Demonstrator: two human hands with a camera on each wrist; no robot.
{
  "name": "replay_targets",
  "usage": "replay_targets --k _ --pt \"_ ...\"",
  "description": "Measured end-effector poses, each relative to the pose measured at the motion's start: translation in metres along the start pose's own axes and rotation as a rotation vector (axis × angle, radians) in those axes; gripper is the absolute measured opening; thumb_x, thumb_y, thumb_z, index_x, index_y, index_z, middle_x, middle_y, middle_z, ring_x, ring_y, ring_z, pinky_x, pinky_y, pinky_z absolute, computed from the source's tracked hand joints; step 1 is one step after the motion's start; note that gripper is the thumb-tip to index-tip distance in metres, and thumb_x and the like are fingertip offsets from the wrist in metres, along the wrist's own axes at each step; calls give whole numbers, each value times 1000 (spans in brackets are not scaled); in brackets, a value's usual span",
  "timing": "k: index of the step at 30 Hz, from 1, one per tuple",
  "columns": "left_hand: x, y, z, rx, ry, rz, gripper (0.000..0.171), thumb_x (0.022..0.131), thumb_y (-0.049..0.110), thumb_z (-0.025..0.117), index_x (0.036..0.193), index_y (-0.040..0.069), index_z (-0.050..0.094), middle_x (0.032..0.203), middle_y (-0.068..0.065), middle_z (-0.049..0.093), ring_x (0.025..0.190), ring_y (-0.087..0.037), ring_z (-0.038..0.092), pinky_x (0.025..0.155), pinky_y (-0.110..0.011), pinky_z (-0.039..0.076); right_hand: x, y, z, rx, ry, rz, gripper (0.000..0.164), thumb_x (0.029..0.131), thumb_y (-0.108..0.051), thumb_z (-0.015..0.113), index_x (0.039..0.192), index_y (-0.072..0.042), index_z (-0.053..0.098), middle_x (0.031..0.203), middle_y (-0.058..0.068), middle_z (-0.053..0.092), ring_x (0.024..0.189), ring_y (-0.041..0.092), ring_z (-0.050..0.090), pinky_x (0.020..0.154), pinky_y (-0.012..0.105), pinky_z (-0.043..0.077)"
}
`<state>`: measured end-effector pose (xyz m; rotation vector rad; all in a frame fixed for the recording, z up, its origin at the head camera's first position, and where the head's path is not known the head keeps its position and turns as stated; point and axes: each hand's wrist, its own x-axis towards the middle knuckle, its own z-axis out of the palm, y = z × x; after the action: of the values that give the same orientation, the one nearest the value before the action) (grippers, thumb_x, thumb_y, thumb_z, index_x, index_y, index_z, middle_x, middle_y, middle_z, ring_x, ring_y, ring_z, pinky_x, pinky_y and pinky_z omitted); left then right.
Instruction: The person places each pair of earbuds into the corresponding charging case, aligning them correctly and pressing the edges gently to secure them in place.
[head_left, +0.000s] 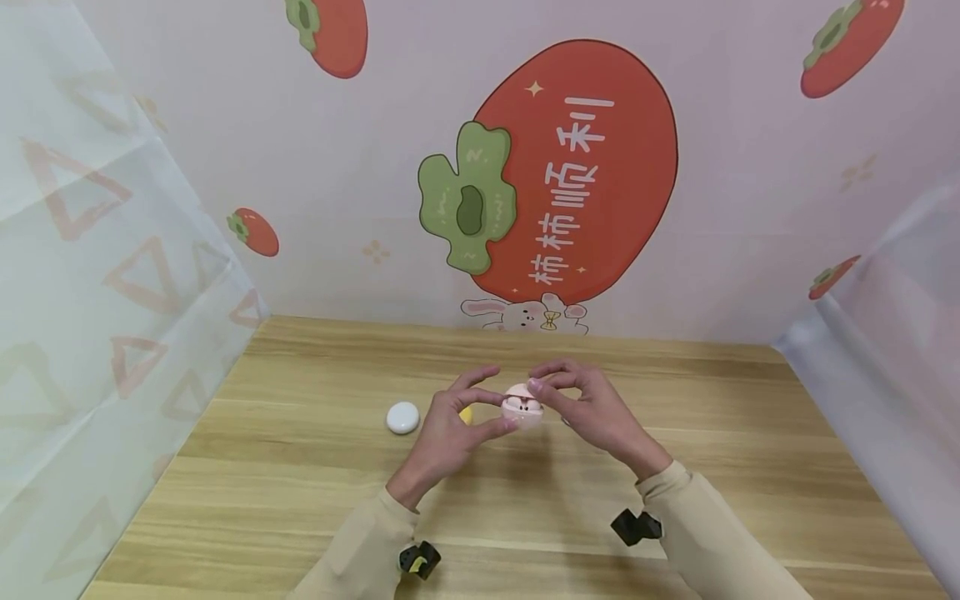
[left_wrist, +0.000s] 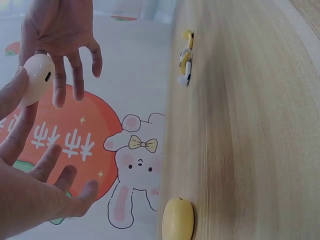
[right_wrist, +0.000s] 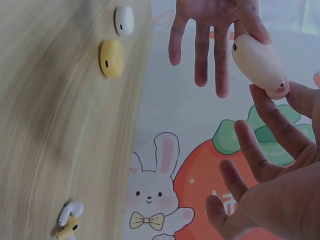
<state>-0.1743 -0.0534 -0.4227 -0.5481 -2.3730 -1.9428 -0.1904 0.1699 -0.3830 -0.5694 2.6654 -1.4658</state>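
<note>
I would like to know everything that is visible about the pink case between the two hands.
The pink case is small, rounded and glossy, like plastic, with a dark slot on its outside. Its lid stands partly raised, showing two dark marks inside. It is held above the wooden table: the left hand pinches the case, the right hand pinches the lid.

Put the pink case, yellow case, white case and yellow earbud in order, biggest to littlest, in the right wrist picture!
Biggest: pink case, perhaps partly because it seems nearer the camera
Next: yellow case
Then: white case
Littlest: yellow earbud
</note>
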Motion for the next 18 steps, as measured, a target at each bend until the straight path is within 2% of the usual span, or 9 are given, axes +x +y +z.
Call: replay_targets --k 6,9,15,18 --pt "1 1 1 9 6 -20 19 82 18 86 99 11 81 144 -2 56 142 -28 40 115 -63 23 -2 0 1 -42 38 -65 15 96 -26 72 95 -15 82 121 3 66 124 31 52 92 52 48" --pt "1 2 2 14 11 -36 18 83 18 85 98 11 81 143 -2 56 142 -28 40 114 -64 23 -3 1 3 -91 77 -133 12 94 -24 75 96 -15 82 121 2 66 123 30 51 97 56 42" --pt "1 4 2 11 21 -61 17 84 17 85 99 10 81 144 -3 56 142 -28 39 114 -65 23 -7 2 8 -164 153 -282 8 90 -17 79 96 -13 83 118 4 65 120 31 48 97 58 36" --pt "0 4 2 9 22 -71 17 84 18 85 99 10 81 144 -3 56 143 -29 38 114 -65 23 -8 3 10 -186 178 -318 7 88 -14 80 95 -13 83 116 5 65 120 32 47 97 59 29"
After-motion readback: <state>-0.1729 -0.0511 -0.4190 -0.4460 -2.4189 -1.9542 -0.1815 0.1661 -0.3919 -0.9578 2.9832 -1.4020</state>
